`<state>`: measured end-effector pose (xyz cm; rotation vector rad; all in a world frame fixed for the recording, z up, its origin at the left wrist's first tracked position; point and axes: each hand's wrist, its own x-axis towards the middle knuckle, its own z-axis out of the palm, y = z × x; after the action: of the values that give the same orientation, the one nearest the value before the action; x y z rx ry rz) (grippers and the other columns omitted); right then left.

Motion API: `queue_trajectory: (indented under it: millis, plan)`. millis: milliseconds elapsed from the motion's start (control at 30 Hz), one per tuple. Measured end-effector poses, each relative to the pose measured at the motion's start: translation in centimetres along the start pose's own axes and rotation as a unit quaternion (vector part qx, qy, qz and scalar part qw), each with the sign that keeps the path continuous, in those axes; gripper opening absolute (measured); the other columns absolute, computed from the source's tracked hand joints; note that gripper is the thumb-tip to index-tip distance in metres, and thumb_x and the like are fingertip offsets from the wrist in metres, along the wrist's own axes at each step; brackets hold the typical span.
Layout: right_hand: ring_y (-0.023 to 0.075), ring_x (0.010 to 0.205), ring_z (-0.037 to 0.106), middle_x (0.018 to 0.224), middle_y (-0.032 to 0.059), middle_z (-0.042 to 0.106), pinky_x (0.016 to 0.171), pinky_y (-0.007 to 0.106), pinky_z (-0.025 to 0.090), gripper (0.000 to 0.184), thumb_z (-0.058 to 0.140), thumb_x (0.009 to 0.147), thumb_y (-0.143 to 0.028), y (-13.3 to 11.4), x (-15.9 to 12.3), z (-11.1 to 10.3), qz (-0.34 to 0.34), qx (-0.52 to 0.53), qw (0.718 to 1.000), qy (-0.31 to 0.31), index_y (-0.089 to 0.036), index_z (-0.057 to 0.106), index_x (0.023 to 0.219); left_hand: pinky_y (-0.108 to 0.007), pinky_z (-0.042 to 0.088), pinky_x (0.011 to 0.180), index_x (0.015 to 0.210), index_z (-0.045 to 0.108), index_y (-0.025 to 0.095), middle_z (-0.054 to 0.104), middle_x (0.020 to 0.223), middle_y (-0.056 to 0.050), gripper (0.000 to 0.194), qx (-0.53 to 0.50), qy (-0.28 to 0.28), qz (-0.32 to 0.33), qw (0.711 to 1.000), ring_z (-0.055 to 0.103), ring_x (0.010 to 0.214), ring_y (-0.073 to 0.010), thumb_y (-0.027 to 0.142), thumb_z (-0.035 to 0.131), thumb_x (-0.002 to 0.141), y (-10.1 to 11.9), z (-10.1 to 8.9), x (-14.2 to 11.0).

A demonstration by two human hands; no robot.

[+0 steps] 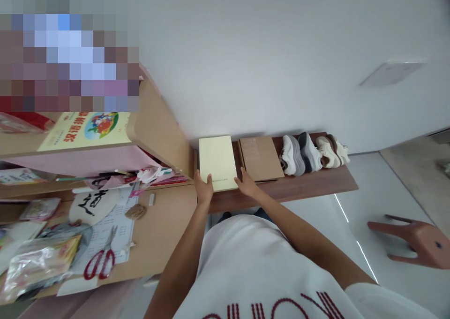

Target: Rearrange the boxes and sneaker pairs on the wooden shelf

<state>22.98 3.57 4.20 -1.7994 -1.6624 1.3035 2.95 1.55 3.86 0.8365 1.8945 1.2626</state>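
Observation:
A pale yellow box (218, 162) with small lettering along its near edge lies at the left end of a dark wooden shelf (298, 187). My left hand (204, 187) grips its near left corner, the thumb lying over the top. At the near right corner, my right hand (246, 184) holds the side, with the thumb at the edge and the other fingers partly hidden. Just right of it sits a brown cardboard box (262, 158). Beyond that stand white and grey sneakers (293, 155) and a cream pair of shoes (328, 152).
On the left, a desk (168, 216) carries red-handled scissors (101, 260), papers, plastic packets and a twine bundle (136, 211). Its raised side panel (158, 117) borders the shelf. A white wall rises behind; a brown stool (415, 239) stands on the floor at right.

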Motion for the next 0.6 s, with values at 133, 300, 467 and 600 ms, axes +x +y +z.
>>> queue_trajectory:
  millis: [133,300,467,600]
  plan:
    - [0.0269,0.154,0.021,0.164,0.0163,0.030,0.127,0.045,0.016,0.077,0.044,0.093,-0.040,1.2,0.3,-4.9,-0.055,-0.020,0.997,0.050,-0.009,0.020,0.159,-0.036,0.014,0.126,0.145,0.049,0.019,0.039,0.159,-0.013,0.066,-0.049,-0.060,0.055,0.995,0.027,0.152,-0.0254,0.034,0.073,0.086,2.2,4.5,-3.2]
    - [0.0309,0.156,0.009,0.166,0.0198,0.020,0.126,0.050,0.011,0.078,0.044,0.093,-0.037,4.2,1.7,-10.7,0.001,-0.091,0.991,0.101,-0.004,0.019,0.158,-0.038,0.020,0.124,0.140,0.055,0.018,0.045,0.155,-0.015,0.060,-0.081,-0.153,0.014,0.985,0.036,0.148,-0.0264,0.031,0.073,0.085,2.8,11.3,-5.9]
    - [0.0341,0.156,-0.007,0.169,0.0171,0.008,0.124,0.058,0.003,0.080,0.048,0.092,-0.042,7.8,2.5,-12.9,0.032,-0.115,0.986,0.117,-0.007,0.020,0.159,-0.036,0.014,0.125,0.138,0.056,0.014,0.042,0.157,-0.017,0.058,-0.055,-0.150,-0.068,0.985,0.030,0.151,-0.0264,0.027,0.073,0.083,1.6,16.0,-5.9]
    - [0.0351,0.155,-0.009,0.168,0.0203,-0.001,0.125,0.054,0.004,0.088,0.049,0.091,-0.048,9.1,2.9,-12.5,0.033,-0.103,0.988,0.108,-0.001,0.016,0.158,-0.036,0.016,0.125,0.134,0.058,0.011,0.044,0.155,-0.021,0.054,-0.027,-0.114,-0.148,0.982,0.030,0.151,-0.0285,0.031,0.070,0.086,0.5,17.9,-5.0]
